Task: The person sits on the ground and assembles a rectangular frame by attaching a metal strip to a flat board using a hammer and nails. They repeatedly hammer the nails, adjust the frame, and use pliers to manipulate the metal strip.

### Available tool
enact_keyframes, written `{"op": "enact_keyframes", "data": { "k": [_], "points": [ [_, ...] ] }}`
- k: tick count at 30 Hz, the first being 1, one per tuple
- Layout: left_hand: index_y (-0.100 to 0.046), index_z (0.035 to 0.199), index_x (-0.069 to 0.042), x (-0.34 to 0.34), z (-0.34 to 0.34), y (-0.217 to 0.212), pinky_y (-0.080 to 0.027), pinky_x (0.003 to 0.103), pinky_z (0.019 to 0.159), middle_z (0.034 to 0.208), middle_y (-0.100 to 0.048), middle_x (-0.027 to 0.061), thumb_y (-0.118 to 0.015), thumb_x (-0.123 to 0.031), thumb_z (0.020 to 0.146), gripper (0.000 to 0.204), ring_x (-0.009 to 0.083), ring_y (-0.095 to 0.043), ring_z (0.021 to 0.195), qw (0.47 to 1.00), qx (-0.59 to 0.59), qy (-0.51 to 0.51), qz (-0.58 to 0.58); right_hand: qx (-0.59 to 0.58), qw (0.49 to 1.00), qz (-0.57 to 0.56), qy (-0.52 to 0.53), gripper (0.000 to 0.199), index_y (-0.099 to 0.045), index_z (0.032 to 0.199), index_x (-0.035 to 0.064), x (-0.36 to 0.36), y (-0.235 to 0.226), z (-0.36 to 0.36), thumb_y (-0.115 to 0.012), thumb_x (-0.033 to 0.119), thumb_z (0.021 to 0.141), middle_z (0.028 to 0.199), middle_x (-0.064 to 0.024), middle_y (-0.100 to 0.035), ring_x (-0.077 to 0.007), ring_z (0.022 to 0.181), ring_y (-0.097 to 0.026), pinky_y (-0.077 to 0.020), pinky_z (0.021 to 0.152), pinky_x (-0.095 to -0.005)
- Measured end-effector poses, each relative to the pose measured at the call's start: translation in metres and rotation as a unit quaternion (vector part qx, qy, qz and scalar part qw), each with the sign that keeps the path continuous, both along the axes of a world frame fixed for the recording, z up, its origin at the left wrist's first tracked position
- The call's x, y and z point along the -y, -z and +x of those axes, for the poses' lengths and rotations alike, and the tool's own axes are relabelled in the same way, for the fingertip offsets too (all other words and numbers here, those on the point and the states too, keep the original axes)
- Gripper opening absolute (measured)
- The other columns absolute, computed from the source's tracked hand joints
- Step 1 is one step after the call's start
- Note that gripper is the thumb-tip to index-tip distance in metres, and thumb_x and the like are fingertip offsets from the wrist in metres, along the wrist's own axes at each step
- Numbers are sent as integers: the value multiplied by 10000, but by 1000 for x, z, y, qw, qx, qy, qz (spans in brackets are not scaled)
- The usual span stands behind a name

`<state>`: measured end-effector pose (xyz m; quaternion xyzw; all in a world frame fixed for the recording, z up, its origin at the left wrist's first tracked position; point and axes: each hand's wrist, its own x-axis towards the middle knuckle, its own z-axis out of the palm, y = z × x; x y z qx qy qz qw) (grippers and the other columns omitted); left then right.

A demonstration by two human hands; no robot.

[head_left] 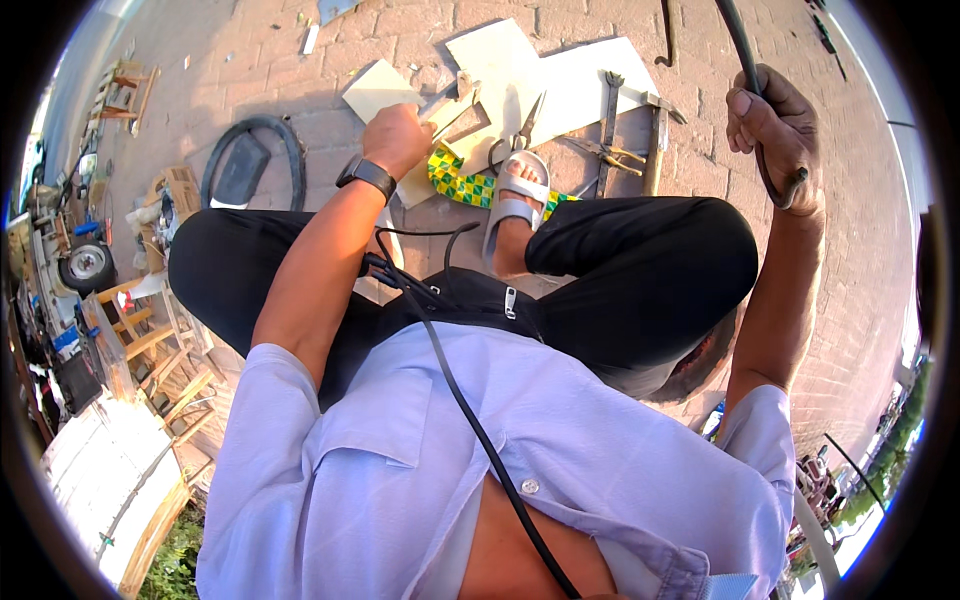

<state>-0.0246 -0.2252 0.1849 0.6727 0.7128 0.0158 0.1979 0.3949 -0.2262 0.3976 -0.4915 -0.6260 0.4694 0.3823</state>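
High at the right, my right hand [778, 135] is closed around a dark rubber-like strip [738, 40], whose hooked lower end curls past the palm. The strip runs up out of view. My left hand [398, 138], with a black watch at the wrist, is closed low over the boards. Beside its fingers is a worn wood-and-metal piece [450, 103]; what the fist itself holds is hidden. Close by lie a yellow-green checkered strip [455, 180] and scissors [526, 128]. Further right are pliers [612, 153], a long metal tool [608, 115] and a hammer [656, 145].
Pale flat boards [590, 80] lie on the brick paving, near my sandalled foot [516, 205]. A black rubber ring [298, 165] rests left of my arm. Wooden frames [150, 335] and a small wheel [87, 265] stand at far left. A black cable [460, 390] crosses my shirt.
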Motion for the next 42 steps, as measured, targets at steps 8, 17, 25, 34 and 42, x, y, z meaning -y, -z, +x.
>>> {"op": "enact_keyframes", "data": {
  "k": [8,17,25,34,42],
  "points": [
    [-746,1055,-32,-1,0,-3,-565,489,897,1029,-747,224,-739,-383,871,396,409,-713,1010,998,22,-53,-3,-93,993,58,51,125,-690,948,1,75,-7,-80,-717,120,922,714,-5,-599,-86,625,-566,-473,606,-240],
    [-754,1032,34,10,24,22,-573,476,896,1043,-735,280,-725,-359,852,433,431,-713,1016,994,84,31,-54,-115,969,218,22,153,-671,973,-29,122,-44,-116,-701,111,921,759,-61,-636,-143,677,-612,-527,676,-290],
    [-755,1031,46,12,34,27,-575,478,893,1042,-728,300,-691,-312,859,402,446,-710,1022,989,128,38,-61,-18,947,293,133,159,-764,994,7,107,7,-126,-702,107,888,1515,-249,-532,-329,1448,-479,-246,1239,-575],
    [-758,1112,-23,-23,-14,11,-570,461,930,1144,-737,238,-691,-242,885,323,394,-709,1087,999,26,36,-13,-130,978,66,147,190,-712,964,-64,140,51,-126,-596,81,926,1538,-288,-487,-406,1470,-429,-288,1229,-539],
    [-723,1161,-11,-34,-74,-36,-535,448,863,997,-724,270,-781,-259,839,410,411,-705,946,974,99,202,42,-350,934,13,65,158,-717,890,-58,150,59,-133,-606,44,843,1462,-310,-552,-426,1414,-499,-321,1213,-556]
  ]
}}
